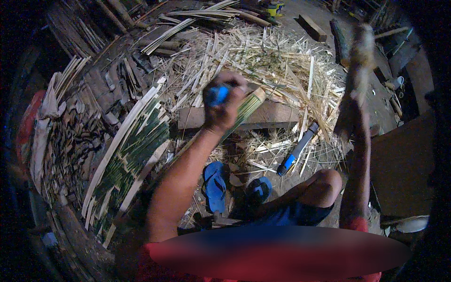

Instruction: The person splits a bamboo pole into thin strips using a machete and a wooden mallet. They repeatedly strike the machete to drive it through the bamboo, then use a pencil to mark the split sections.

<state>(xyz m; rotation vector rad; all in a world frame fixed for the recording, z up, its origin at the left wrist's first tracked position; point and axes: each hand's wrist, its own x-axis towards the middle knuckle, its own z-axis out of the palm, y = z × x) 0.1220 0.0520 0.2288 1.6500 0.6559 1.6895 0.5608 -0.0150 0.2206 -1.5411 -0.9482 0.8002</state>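
Matt wood block (pixel 277 114); ribbed bamboo (pixel 251 103)

The left forearm (pixel 185 178) leans up from lower left, its hand (pixel 227 106) curled closed at upper centre; the right forearm (pixel 361 160) stands almost vertical at right, its hand (pixel 359 91) blurred.

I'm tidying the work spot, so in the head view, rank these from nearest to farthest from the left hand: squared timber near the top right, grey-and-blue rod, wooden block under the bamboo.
1. Wooden block: just below the left hand.
2. Grey-and-blue rod: lower right, beside the shavings.
3. Squared timber: upper right, beyond the shavings.
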